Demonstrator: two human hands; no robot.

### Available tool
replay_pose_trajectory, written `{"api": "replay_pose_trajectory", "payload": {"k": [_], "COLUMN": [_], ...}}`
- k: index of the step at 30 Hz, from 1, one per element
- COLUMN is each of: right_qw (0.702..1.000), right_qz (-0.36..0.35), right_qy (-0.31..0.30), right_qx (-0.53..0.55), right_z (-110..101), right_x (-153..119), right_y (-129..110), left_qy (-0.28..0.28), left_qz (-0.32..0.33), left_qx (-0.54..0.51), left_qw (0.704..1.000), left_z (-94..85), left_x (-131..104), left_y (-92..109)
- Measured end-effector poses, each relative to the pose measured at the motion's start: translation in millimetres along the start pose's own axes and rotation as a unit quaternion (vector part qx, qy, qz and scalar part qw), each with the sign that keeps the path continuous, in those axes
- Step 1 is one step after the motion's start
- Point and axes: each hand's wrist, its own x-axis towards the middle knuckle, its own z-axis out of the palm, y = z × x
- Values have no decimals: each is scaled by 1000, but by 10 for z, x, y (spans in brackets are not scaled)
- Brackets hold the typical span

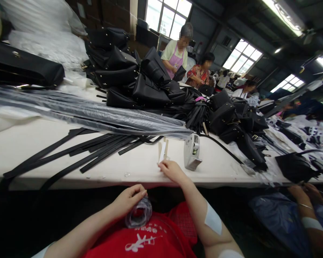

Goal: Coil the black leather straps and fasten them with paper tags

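Note:
Close to my body, my left hand is closed on a coil wrapped in clear plastic, its thumb and fingers at the top of the ring. My right hand reaches over the table's front edge with thumb and forefinger pinched together. Its fingertips meet the near end of some narrow white and tan paper strips; what lies in the pinch is too small to make out. Just right of that hand stands a grey tape dispenser. Several black straps lie loosely on the table to the left.
Long plastic-wrapped straps stretch across the white table. Black bags are heaped behind them, with more bags to the right. A co-worker's hands are at the far right; other people stand across the table.

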Motion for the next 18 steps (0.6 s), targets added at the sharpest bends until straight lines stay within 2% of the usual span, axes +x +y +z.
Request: {"api": "replay_pose_trajectory", "payload": {"k": [1, 3, 7, 12, 18], "right_qw": [998, 991, 979, 976, 978], "right_qz": [31, 76, 125, 137, 118], "right_qy": [50, 104, 142, 150, 171], "right_qx": [-15, -40, -69, -77, -32], "right_z": [-49, -86, 15, 71, -52], "right_x": [122, 334, 569, 612, 520], "right_y": [20, 30, -33, 4, 306], "left_qy": [-11, -34, -41, -31, -36], "left_qz": [-15, -34, -39, -36, -24], "left_qx": [-18, -35, -24, -30, -31], "left_qw": [1000, 998, 998, 998, 999], "left_z": [-9, -24, -31, -31, -41], "left_x": [3, 8, 12, 14, 46], "left_y": [5, 36, 104, 79, 29]}}
